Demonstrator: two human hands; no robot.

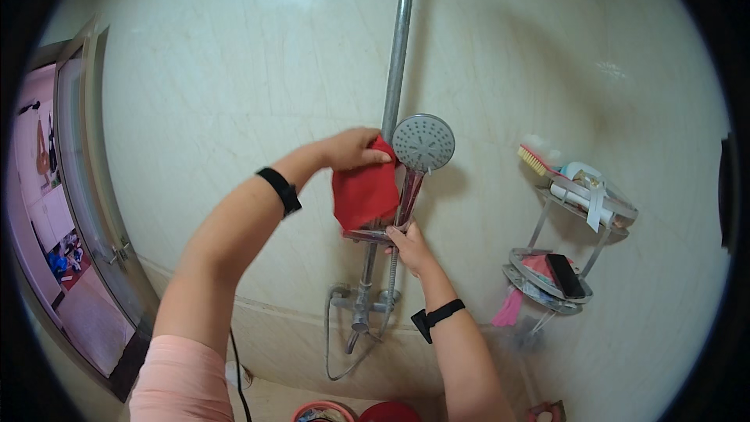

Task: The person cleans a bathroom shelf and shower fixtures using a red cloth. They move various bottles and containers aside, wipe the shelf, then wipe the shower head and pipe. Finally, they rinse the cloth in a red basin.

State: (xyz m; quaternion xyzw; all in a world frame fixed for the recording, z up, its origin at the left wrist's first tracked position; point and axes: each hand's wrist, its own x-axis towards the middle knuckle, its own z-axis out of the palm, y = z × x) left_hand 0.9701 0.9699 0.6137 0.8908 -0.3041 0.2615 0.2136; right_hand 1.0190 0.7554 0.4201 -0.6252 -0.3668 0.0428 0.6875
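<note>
My left hand (pixel 360 149) grips the upper edge of a red cloth (pixel 364 196), which hangs down against the chrome shower riser pipe (pixel 400 53). Right beside the cloth is a round handheld shower head (pixel 423 142), its spray face towards me. My right hand (pixel 410 246) holds the foot of the shower head's handle (pixel 410 196) at its holder, the thumb on the holder's edge. Below the hands, a metal shower hose (pixel 393 281) runs down and loops beneath the chrome mixer tap (pixel 360 306).
On the right wall, a two-tier corner rack (pixel 542 228) carries a scrubbing brush (pixel 533 159), a phone (pixel 565 275) and a pink cloth (pixel 507 308). A glass door (pixel 88 146) stands at the left. A pink-rimmed basin (pixel 322 405) and a red tub (pixel 389 412) sit low down.
</note>
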